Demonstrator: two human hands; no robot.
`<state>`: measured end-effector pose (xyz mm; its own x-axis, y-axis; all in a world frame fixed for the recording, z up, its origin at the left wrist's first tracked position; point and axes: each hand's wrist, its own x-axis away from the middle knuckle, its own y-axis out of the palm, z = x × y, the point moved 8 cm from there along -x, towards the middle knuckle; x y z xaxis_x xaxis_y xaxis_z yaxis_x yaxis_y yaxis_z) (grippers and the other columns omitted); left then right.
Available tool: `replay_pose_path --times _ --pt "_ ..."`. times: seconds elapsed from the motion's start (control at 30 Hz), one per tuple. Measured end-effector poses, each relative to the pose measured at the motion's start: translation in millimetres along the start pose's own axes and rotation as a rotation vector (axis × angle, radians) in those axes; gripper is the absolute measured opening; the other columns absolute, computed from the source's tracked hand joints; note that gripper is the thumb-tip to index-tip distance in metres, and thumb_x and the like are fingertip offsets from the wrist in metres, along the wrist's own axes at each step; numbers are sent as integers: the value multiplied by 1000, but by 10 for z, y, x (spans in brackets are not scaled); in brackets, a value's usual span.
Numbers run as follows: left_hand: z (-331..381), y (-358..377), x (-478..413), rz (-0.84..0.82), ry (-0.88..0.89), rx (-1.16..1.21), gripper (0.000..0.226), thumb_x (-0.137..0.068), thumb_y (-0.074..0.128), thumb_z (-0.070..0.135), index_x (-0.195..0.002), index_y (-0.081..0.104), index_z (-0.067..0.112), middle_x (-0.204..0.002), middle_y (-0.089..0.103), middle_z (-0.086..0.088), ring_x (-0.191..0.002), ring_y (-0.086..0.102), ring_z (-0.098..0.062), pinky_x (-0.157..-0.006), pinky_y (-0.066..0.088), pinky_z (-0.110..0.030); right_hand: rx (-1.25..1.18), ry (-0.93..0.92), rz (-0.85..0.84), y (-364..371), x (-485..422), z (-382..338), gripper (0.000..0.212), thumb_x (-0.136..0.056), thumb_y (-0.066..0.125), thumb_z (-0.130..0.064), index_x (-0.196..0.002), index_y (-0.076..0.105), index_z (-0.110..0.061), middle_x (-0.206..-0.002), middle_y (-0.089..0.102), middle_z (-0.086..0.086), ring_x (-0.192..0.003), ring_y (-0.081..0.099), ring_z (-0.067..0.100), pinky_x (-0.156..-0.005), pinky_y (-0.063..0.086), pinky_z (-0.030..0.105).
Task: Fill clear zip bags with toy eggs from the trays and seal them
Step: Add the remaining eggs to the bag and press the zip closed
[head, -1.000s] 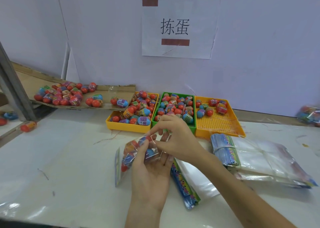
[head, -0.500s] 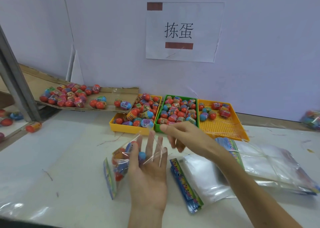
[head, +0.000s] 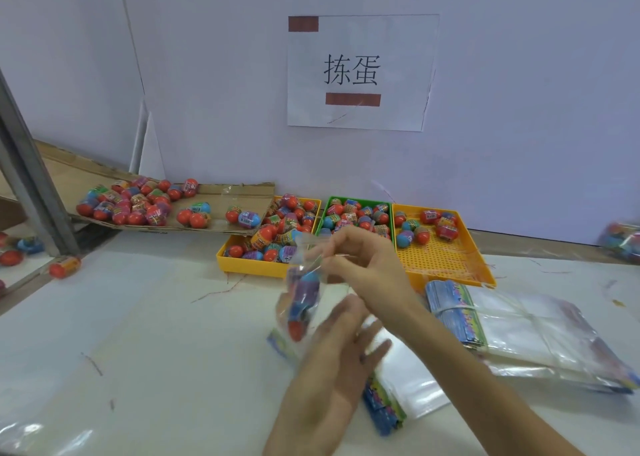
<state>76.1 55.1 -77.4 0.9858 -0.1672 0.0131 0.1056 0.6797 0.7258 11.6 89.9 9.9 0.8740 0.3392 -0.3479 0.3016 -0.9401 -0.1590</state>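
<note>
A clear zip bag (head: pixel 300 303) holding several red and blue toy eggs hangs upright in mid-air. My right hand (head: pixel 363 265) pinches its top edge. My left hand (head: pixel 332 362) is just below and right of the bag, fingers straight and loose, beside its lower part. Behind stand three trays of toy eggs: a yellow tray (head: pixel 252 266) on the left, a green tray (head: pixel 356 202) in the middle and a yellow perforated tray (head: pixel 446 261) on the right with fewer eggs.
A cardboard sheet (head: pixel 228 195) at back left carries several more eggs. Bundles of empty clear bags (head: pixel 519 331) lie right of my hands, another stack (head: pixel 401 386) under my left hand. A filled bag (head: pixel 621 240) sits at far right. A loose egg (head: pixel 64 266) lies left.
My right hand took the bag by its top and lifted it upright off my left palm. The left hand let go and now sits open beside it.
</note>
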Motion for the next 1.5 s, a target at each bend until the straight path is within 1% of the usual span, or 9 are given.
replay_pose_path --times 0.13,0.23,0.4,0.5,0.6,0.67,0.8,1.2,1.5 --pt "-115 276 86 -307 -65 -427 75 -86 73 36 -149 33 34 -135 65 16 -124 64 -20 -105 50 -33 -53 -70 187 -352 -50 -92 20 -88 66 5 -79 66 -13 -86 75 9 -86 74 23 -73 58 28" --pt "-57 245 72 -288 -54 -393 62 -90 68 33 -146 43 29 -137 65 7 -122 66 -25 -103 52 -33 -29 -85 261 -524 -67 -110 13 -89 72 -2 -81 68 -13 -82 74 4 -79 73 17 -70 55 22" --pt "483 -249 74 379 429 -129 9 -81 70 16 -81 78 20 -79 73 -4 -72 69 -19 -60 57 -24 -64 -115 206 -556 -88 -141 17 -85 76 -3 -78 67 -16 -78 69 14 -67 66 18 -62 53 25" --pt "746 -558 193 775 569 -259 13 -90 72 23 -101 69 29 -89 70 7 -86 64 -17 -67 53 -26 -124 -76 68 -453 -84 -128 16 -83 77 -3 -80 67 -15 -77 69 9 -73 68 20 -70 57 30" --pt "698 -573 -53 703 343 -307 44 -89 69 39 -129 59 23 -120 65 -6 -110 61 -26 -87 50 -39 -182 -38 -55 -319 -64 -112 22 -84 75 -1 -78 68 -22 -79 69 0 -77 69 20 -68 55 26" --pt "646 -515 -127 632 269 -307 32 -91 67 39 -114 69 18 -111 69 -11 -97 65 -28 -74 54 -38 -178 -16 -82 -262 -55 -86 25 -87 72 2 -82 69 -22 -82 70 0 -80 71 23 -66 54 25" --pt "681 -457 54 663 429 -345 25 -95 62 26 -78 80 21 -86 78 1 -79 73 -20 -60 58 -33 -120 12 -71 -212 -58 -8 18 -90 69 3 -89 69 -15 -81 70 -2 -80 74 20 -72 59 36" --pt "733 -519 237 811 560 -338 30 -102 53 38 -86 76 47 -99 75 18 -98 67 -9 -79 56 -33 138 93 -241 -46 -30 117 8 -91 75 -23 -86 73 -29 -81 73 -8 -74 67 9 -68 58 26" --pt "736 -588 354 854 670 -269 30 -102 58 28 -82 80 31 -89 79 6 -85 75 -7 -76 55 -34 134 81 -154 -98 -41 157 18 -96 68 -20 -81 76 -26 -80 77 -1 -72 73 15 -62 59 24"
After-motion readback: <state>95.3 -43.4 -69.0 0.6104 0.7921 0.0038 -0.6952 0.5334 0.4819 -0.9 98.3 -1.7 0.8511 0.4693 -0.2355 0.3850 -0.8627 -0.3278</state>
